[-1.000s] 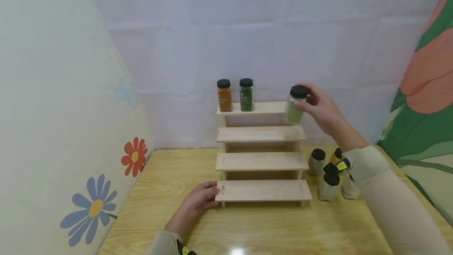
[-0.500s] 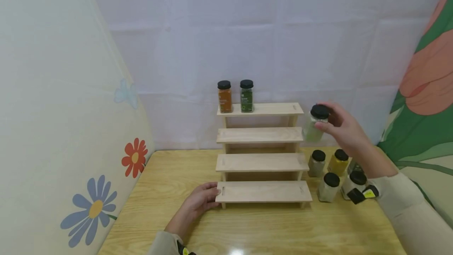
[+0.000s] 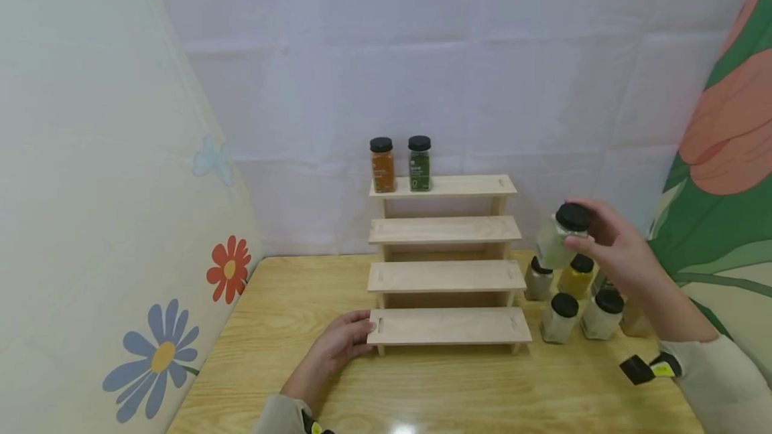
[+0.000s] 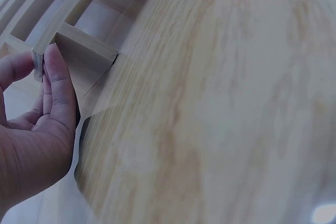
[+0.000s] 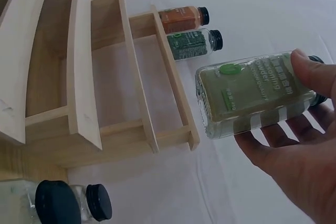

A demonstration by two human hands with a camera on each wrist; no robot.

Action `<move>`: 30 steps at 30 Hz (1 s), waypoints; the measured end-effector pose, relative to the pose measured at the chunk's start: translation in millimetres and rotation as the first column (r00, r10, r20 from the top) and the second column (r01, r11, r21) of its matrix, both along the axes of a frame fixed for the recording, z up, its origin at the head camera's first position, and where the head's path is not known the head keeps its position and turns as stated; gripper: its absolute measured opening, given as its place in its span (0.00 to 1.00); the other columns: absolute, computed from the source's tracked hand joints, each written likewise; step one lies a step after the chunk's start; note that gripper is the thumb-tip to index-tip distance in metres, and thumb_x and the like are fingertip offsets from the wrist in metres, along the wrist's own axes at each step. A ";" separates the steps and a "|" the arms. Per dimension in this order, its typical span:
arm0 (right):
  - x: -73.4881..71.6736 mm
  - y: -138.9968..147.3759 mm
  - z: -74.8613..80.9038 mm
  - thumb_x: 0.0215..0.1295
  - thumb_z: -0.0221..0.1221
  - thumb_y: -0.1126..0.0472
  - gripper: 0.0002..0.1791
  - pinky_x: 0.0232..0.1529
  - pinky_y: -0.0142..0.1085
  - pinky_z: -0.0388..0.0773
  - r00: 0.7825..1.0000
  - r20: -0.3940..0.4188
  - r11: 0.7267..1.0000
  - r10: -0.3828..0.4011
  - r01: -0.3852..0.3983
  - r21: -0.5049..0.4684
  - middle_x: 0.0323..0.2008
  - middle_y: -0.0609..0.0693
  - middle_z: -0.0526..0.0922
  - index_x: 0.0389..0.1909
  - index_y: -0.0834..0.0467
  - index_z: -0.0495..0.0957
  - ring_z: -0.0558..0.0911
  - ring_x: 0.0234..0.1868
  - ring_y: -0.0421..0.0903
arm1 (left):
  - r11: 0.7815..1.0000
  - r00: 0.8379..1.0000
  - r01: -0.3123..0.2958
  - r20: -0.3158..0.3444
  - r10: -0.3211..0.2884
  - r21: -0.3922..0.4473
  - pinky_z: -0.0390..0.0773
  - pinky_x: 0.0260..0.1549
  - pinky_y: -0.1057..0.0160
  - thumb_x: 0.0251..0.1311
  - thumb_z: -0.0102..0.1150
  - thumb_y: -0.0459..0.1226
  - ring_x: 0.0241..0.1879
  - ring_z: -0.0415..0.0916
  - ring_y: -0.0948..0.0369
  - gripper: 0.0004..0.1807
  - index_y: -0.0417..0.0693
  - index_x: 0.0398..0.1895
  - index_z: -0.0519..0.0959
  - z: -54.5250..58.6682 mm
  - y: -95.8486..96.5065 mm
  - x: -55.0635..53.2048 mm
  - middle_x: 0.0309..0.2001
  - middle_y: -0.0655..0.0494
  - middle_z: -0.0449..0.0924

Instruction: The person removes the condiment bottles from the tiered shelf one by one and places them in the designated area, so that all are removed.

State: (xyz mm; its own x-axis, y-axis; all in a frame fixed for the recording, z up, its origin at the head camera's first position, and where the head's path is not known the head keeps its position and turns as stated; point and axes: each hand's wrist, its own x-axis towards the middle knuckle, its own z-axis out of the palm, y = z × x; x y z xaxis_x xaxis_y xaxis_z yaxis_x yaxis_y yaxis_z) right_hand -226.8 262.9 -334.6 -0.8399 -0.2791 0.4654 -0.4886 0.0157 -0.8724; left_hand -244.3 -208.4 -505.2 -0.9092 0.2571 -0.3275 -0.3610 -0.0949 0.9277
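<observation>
Head view: right hand (image 3: 620, 252) grasps a jar (image 3: 552, 246), now lower and farther from the rack (image 3: 446, 275), hence unshelved; left hand (image 3: 339, 341) pinches the rack.

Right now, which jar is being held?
The pale green jar, gripped by the right hand; the other visible jars stand on the wooden rack or table.

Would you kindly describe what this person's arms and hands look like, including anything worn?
The left sleeve and right sleeve are plain pale beige, ending near the wrists. At each cuff sits a small black device with a yellow patch. The left hand and right hand show no gloves.
</observation>
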 end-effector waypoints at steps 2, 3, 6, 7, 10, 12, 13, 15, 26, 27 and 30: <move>3.2 2.2 -2.5 0.71 0.51 0.79 0.30 0.45 0.26 0.78 1.000 -0.009 1.000 0.015 -0.015 -0.011 0.63 0.46 0.70 0.71 0.56 0.66 0.76 0.58 0.36 | 1.000 1.000 0.000 0.000 0.000 0.001 0.83 0.34 0.65 0.67 0.59 0.32 0.38 0.82 0.62 0.32 0.27 0.70 0.61 0.2 -0.2 0.0 0.41 0.54 0.84; 4.7 3.4 -3.7 0.71 0.51 0.79 0.30 0.45 0.26 0.78 1.000 -0.016 1.000 0.017 -0.017 -0.011 0.63 0.46 0.71 0.71 0.57 0.66 0.76 0.58 0.35 | 1.000 1.000 -0.001 0.001 0.001 0.003 0.83 0.34 0.65 0.67 0.59 0.32 0.38 0.82 0.62 0.32 0.27 0.70 0.61 0.2 -0.2 -0.1 0.41 0.54 0.84; 8.8 6.6 -7.4 0.70 0.51 0.80 0.31 0.44 0.26 0.78 0.999 -0.025 0.999 0.029 -0.030 -0.014 0.63 0.46 0.72 0.71 0.58 0.66 0.76 0.58 0.35 | 1.000 1.000 -0.001 0.002 0.001 0.008 0.82 0.34 0.65 0.66 0.59 0.32 0.37 0.82 0.62 0.32 0.27 0.70 0.61 0.1 -0.6 -0.3 0.41 0.54 0.84; 10.2 7.7 -8.5 0.70 0.51 0.80 0.31 0.44 0.26 0.78 0.999 -0.026 0.999 0.030 -0.031 -0.010 0.63 0.46 0.72 0.71 0.58 0.66 0.76 0.58 0.35 | 1.000 1.000 0.000 0.003 0.000 0.010 0.83 0.34 0.66 0.66 0.59 0.32 0.37 0.82 0.62 0.32 0.27 0.69 0.61 0.0 -0.8 -0.4 0.41 0.54 0.84; 14.7 10.8 -12.8 0.70 0.50 0.81 0.32 0.46 0.26 0.78 0.999 -0.024 0.999 0.045 -0.045 -0.006 0.64 0.46 0.71 0.72 0.58 0.65 0.76 0.60 0.35 | 1.000 1.000 0.004 0.000 -0.004 0.013 0.83 0.34 0.66 0.67 0.59 0.32 0.38 0.82 0.62 0.32 0.27 0.70 0.60 -0.4 -1.2 -0.5 0.41 0.54 0.84; 18.2 12.9 -15.9 0.70 0.50 0.82 0.32 0.46 0.26 0.78 0.999 -0.023 0.999 0.047 -0.047 0.004 0.65 0.45 0.71 0.72 0.58 0.64 0.75 0.61 0.34 | 1.000 1.000 0.007 -0.001 -0.007 0.012 0.83 0.34 0.65 0.67 0.59 0.32 0.38 0.82 0.62 0.32 0.27 0.70 0.60 -0.6 -1.3 -0.5 0.41 0.54 0.84; 20.1 14.0 -17.7 0.70 0.49 0.82 0.32 0.47 0.26 0.78 0.998 -0.019 0.999 0.052 -0.052 0.004 0.66 0.44 0.70 0.72 0.59 0.64 0.75 0.61 0.34 | 1.000 1.000 0.009 -0.003 -0.009 0.012 0.83 0.34 0.65 0.67 0.59 0.32 0.38 0.82 0.62 0.32 0.27 0.70 0.60 -0.5 -1.3 -0.4 0.42 0.54 0.84; 24.1 16.0 -21.3 0.70 0.49 0.82 0.33 0.48 0.26 0.78 0.998 -0.014 0.998 0.057 -0.057 0.007 0.66 0.43 0.70 0.73 0.59 0.63 0.75 0.61 0.33 | 1.000 1.000 0.012 -0.005 -0.011 0.009 0.82 0.34 0.65 0.67 0.59 0.33 0.38 0.82 0.62 0.33 0.27 0.70 0.60 -0.4 -1.1 -0.3 0.42 0.54 0.84; 38.3 25.2 -42.3 0.65 0.49 0.87 0.34 0.42 0.30 0.82 0.993 -0.057 0.993 0.105 -0.108 -0.038 0.64 0.45 0.75 0.72 0.68 0.63 0.81 0.56 0.37 | 1.000 1.000 0.011 -0.005 -0.011 0.008 0.82 0.34 0.66 0.67 0.58 0.33 0.38 0.82 0.62 0.33 0.27 0.71 0.60 -0.2 -0.9 -0.4 0.43 0.53 0.84; 39.9 25.7 -44.2 0.66 0.49 0.86 0.33 0.43 0.30 0.82 0.994 -0.048 0.994 0.103 -0.105 -0.040 0.64 0.45 0.75 0.72 0.67 0.63 0.81 0.56 0.37 | 1.000 1.000 0.011 -0.005 -0.011 0.009 0.82 0.34 0.66 0.68 0.58 0.33 0.38 0.82 0.62 0.33 0.27 0.71 0.60 -0.2 -0.9 -0.4 0.43 0.53 0.84; 43.8 27.8 -49.5 0.67 0.49 0.85 0.33 0.44 0.30 0.82 0.996 -0.020 0.995 0.093 -0.093 -0.030 0.63 0.44 0.75 0.72 0.67 0.62 0.81 0.56 0.37 | 1.000 1.000 0.012 -0.004 -0.012 0.014 0.82 0.34 0.66 0.68 0.58 0.33 0.38 0.82 0.62 0.33 0.27 0.71 0.59 -0.8 -0.9 -0.2 0.43 0.53 0.84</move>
